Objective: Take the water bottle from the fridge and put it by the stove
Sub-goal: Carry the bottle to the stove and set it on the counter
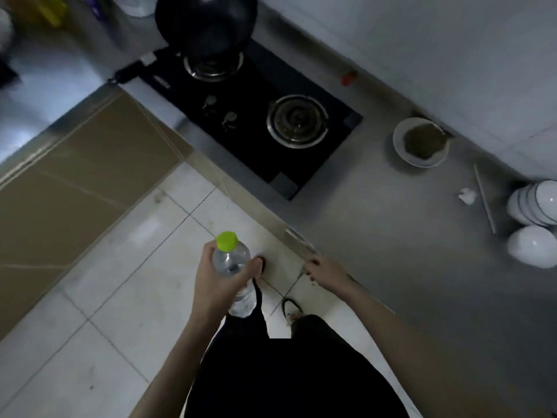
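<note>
A clear water bottle (230, 260) with a lime-green cap is upright in my left hand (215, 282), which is wrapped around its middle, over the tiled floor in front of the counter. The black two-burner stove (256, 146) is set into the grey countertop (376, 236) ahead, well beyond the bottle. My right hand (324, 271) hangs at the counter's front edge with loosely curled fingers and holds nothing. The fridge is out of sight.
A black wok (206, 22) sits on the far burner. Right of the stove are a white plate of dark food (422, 141), chopsticks (483, 197), a crumpled scrap (466, 195) and stacked white bowls (533, 206). Brown cabinet fronts (75, 191) stand at left.
</note>
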Action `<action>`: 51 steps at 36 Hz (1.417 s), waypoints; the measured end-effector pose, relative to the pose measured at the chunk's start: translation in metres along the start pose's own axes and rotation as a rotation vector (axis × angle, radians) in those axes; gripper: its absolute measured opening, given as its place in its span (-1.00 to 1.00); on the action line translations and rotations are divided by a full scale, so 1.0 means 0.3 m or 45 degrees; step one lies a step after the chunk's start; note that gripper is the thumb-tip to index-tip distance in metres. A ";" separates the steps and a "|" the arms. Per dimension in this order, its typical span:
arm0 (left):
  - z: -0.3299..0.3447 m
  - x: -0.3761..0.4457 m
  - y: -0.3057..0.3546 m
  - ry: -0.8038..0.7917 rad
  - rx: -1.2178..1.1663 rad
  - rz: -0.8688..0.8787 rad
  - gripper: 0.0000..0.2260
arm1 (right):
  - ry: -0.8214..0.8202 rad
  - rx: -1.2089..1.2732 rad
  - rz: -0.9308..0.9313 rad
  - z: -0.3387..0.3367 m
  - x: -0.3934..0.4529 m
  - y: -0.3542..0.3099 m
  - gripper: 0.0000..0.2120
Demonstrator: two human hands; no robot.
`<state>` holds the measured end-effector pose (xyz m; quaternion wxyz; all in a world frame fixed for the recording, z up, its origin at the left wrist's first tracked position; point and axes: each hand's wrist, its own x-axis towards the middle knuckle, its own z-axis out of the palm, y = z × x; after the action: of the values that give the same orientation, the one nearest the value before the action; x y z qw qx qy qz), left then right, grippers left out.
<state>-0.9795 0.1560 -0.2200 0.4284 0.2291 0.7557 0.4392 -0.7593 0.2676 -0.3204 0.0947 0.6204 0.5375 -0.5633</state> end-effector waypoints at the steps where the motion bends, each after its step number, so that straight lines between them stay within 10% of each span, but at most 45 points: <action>1: 0.002 0.060 0.012 -0.048 0.018 -0.005 -0.42 | 0.023 0.014 0.018 0.000 0.023 -0.033 -0.69; 18: 0.550 0.735 0.438 -0.823 0.476 0.474 -0.51 | 0.343 0.756 0.827 0.120 -0.113 0.190 -0.84; 28: 0.920 0.902 0.514 -0.797 0.828 0.833 -0.40 | 0.287 0.977 0.952 0.183 -0.134 0.183 -0.88; 51: 0.834 0.977 0.381 -0.940 0.978 0.282 -0.09 | 0.290 0.900 0.838 0.209 -0.125 0.200 -0.85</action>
<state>-0.9253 0.5429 -0.3144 0.5021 0.5865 0.6323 0.0644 -0.7422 0.1771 -0.3415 -0.0081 0.8090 0.0962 -0.5799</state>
